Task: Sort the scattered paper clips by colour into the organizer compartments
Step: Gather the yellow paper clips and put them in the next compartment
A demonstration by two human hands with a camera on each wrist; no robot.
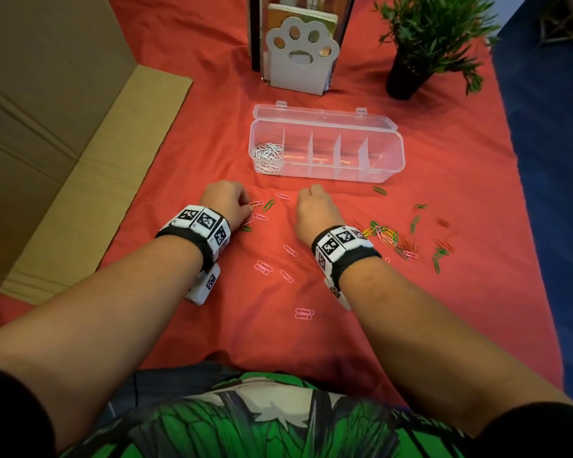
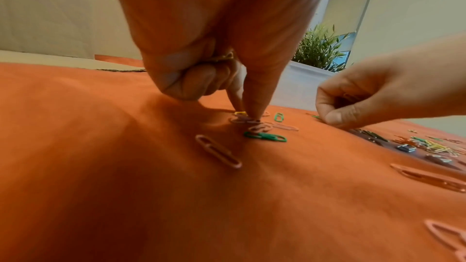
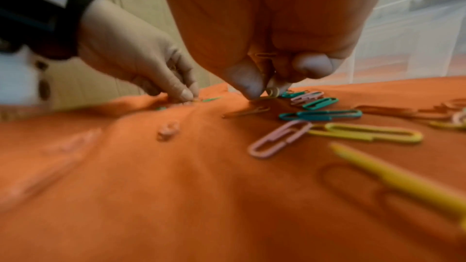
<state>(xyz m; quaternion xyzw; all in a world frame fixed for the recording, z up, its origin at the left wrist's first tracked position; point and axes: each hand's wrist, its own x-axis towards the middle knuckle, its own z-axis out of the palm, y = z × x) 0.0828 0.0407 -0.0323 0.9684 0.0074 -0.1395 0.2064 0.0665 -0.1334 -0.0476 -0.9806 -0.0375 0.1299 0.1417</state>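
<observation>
The clear organizer (image 1: 394,160) lies open on the red cloth, with white clips (image 1: 268,153) in its leftmost compartment and the other compartments bare. My left hand (image 1: 249,206) (image 2: 248,118) pinches a pink clip (image 2: 242,120) against the cloth with thumb and forefinger; more clips sit tucked in its curled palm. My right hand (image 1: 315,200) (image 3: 267,91) is curled over in front of the organizer, pinching a pale yellowish clip (image 3: 272,92), with another clip in its palm. Loose pink clips (image 1: 263,267) lie between my wrists. A mixed green, yellow, pink and red pile (image 1: 387,236) lies to the right.
A cardboard box (image 1: 47,127) stands along the left edge. A white paw-shaped book holder (image 1: 303,57) and a potted plant (image 1: 420,38) stand behind the organizer. The red cloth ends at a blue surface (image 1: 549,160) on the right.
</observation>
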